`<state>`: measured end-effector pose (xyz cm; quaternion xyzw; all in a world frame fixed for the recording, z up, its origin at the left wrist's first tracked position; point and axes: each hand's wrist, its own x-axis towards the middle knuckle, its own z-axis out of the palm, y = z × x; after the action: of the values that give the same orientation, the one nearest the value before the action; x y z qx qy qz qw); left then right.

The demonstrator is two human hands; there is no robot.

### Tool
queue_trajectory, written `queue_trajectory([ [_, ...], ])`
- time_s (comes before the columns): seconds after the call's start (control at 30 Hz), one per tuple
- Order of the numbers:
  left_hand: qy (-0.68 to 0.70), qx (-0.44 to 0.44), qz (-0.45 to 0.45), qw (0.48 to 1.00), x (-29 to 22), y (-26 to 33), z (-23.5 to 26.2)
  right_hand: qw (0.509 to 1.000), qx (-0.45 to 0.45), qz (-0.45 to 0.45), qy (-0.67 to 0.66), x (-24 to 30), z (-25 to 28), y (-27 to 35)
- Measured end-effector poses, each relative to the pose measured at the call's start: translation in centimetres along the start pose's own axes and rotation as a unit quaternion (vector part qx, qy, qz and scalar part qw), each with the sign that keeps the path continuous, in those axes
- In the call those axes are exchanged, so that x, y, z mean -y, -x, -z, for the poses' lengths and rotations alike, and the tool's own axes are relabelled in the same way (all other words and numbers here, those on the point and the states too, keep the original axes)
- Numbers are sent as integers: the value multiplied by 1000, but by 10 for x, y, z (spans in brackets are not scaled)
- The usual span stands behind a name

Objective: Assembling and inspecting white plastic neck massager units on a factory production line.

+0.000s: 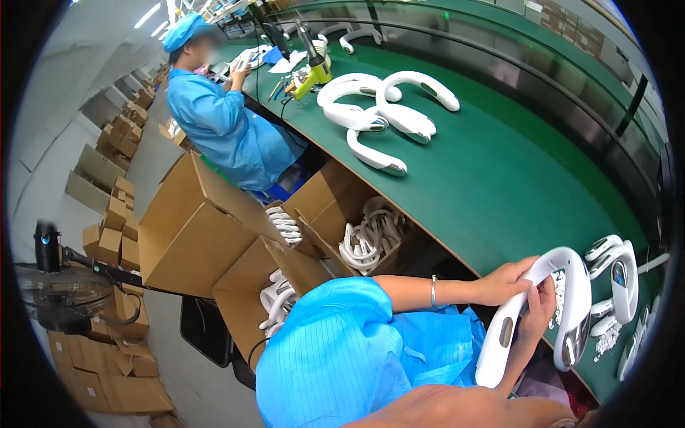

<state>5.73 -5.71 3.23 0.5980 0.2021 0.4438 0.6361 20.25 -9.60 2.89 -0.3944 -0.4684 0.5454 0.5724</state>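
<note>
A white U-shaped neck fan (579, 289) is held over the near edge of the green table, at the lower right. My left hand (505, 282) closes round its curved band, with the thumb on top. My right hand (540, 308) grips the same band from inside the curve, fingers bent close to the left fingertips. One arm of the fan, with a dark oval inset, points down toward me; the other ends in a silvery tip. Right beside it lie small white parts (608, 341) and more white neck fans (625, 282).
Several white neck fans (414, 120) lie farther up the green table (471, 192), near a yellow-green power tool (314, 77). Open cartons (203, 246) holding white fans stand left of the table. A co-worker in blue (214, 121) handles a white piece. A black floor fan (61, 296) stands far left.
</note>
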Motion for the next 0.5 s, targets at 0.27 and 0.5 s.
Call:
queue_trajectory([
  [0.27, 0, -21, -1, 1000, -5, 7, -9, 999, -43, 22, 6, 20, -22, 6],
  [0.5, 38, -65, -13, 997, 10, 9, -8, 999, 3, -49, 12, 17, -16, 4],
])
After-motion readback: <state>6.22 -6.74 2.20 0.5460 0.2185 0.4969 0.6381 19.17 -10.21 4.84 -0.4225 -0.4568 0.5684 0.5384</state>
